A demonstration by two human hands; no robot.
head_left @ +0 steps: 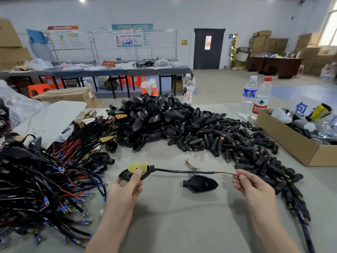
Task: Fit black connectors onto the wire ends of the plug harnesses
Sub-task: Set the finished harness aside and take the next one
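Note:
My left hand grips the black plug housing of one harness, which carries a yellow board. Its black cable stretches right above the table. My right hand pinches the red wire end of that cable. A loose black plug shell lies on the table between my hands. Small black connectors with brass inserts lie heaped to the right. Several wired harnesses are piled at the left.
A mound of black plug shells sits at the table's middle back. A cardboard box of parts stands at the right, two water bottles behind it. A small copper clip lies near the cable. Grey table surface shows in front.

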